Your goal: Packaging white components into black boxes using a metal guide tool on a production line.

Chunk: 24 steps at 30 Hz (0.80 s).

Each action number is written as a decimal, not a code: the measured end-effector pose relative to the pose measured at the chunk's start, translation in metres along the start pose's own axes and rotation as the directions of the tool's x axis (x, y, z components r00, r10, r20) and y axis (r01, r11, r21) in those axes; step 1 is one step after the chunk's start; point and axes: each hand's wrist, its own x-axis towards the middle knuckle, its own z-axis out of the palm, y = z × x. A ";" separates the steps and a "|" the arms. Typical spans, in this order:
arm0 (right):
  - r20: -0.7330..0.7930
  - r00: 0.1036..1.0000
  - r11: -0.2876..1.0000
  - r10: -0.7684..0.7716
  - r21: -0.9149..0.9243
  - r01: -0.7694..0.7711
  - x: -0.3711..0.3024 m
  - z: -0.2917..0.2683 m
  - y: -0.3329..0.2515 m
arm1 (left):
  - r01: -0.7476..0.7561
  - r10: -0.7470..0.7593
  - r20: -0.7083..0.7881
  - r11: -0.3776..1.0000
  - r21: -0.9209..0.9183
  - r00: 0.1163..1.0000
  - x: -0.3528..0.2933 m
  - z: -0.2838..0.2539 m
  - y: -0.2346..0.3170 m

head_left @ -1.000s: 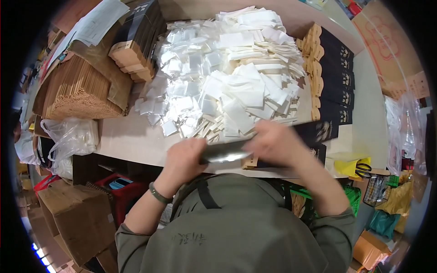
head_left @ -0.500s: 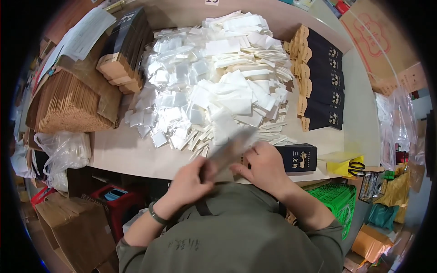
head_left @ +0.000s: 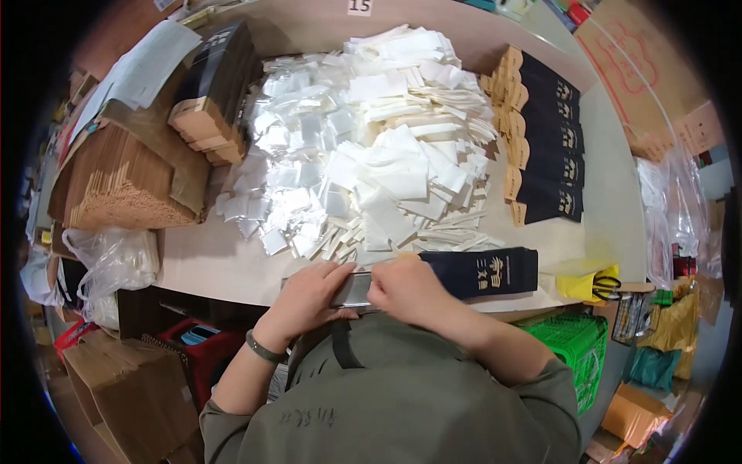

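Note:
My left hand (head_left: 313, 292) is closed on a flat, long, silvery-grey packet (head_left: 354, 291) at the table's front edge. The right hand (head_left: 410, 288) has its fingers curled and its thumb bent against the packet's right end; what lies beneath its palm is hidden. Running out to the right from under that hand are black paper sleeves (head_left: 481, 274) with gold print, lying flat. Just beyond my hands spreads a big heap of white folded napkin packets (head_left: 394, 162), with small clear plastic packets (head_left: 297, 147) along its left side.
Black sleeves with tan ends (head_left: 547, 143) lie in a row at the right; another stack (head_left: 216, 93) stands left. Brown card bundles (head_left: 127, 174) and a plastic bag (head_left: 116, 259) flank the table. Black scissors (head_left: 607, 288) rest by a yellow holder (head_left: 576, 286), above a green crate (head_left: 576, 348).
The packet, tilted and blurred before, now lies lower and nearly level between my hands. My right hand has moved left and down, and more of the black sleeves shows beside it.

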 end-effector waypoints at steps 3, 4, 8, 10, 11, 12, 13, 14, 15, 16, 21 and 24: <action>-0.075 0.971 0.964 0.228 -0.126 -0.236 0.012 -0.063 0.038 | 0.047 -0.033 -0.350 0.998 0.033 0.936 -0.011 -0.009 -0.027; -0.184 0.934 0.932 0.306 -0.144 -0.334 0.009 -0.082 0.068 | 0.201 -0.154 -0.447 0.978 0.060 0.881 -0.013 -0.013 -0.047; -0.199 0.957 0.906 0.211 -0.326 -0.268 -0.002 -0.100 0.134 | 0.415 -0.367 -0.415 0.909 0.029 0.833 -0.009 -0.018 -0.083; -0.226 0.962 0.927 0.155 -0.304 -0.220 -0.014 -0.102 0.128 | 0.444 -0.416 -0.357 0.896 -0.003 0.836 -0.011 -0.013 -0.091; -0.215 0.965 0.928 0.151 -0.306 -0.214 -0.018 -0.101 0.124 | 0.432 -0.401 -0.399 0.902 -0.014 0.824 -0.012 -0.009 -0.094; -0.240 0.958 0.916 0.154 -0.328 -0.230 -0.023 -0.098 0.121 | 0.419 -0.386 -0.439 0.908 -0.024 0.811 -0.014 -0.005 -0.096; -0.278 0.946 0.901 0.167 -0.347 -0.261 -0.028 -0.098 0.120 | 0.412 -0.381 -0.434 0.911 -0.025 0.816 -0.015 -0.004 -0.092; -0.314 0.933 0.885 0.176 -0.365 -0.290 -0.029 -0.099 0.116 | 0.422 -0.456 -0.522 0.886 -0.192 0.721 -0.019 -0.003 -0.084; -0.316 0.931 0.882 0.183 -0.365 -0.297 -0.028 -0.099 0.107 | 0.403 -0.536 -0.583 0.844 -0.355 0.610 -0.023 0.000 -0.075; -0.347 0.901 0.938 0.259 -0.133 -0.321 -0.023 -0.096 0.087 | 0.404 -0.539 -0.579 0.842 -0.356 0.612 -0.028 0.005 -0.063; -0.254 0.965 0.994 0.073 -0.062 -0.091 0.016 -0.028 0.041 | 0.057 -0.120 -0.478 0.988 -0.144 0.870 -0.021 0.041 -0.018; -0.255 0.967 0.943 0.018 -0.318 -0.101 0.033 -0.008 0.034 | 0.063 -0.077 -0.401 0.997 -0.047 0.913 -0.015 0.041 -0.018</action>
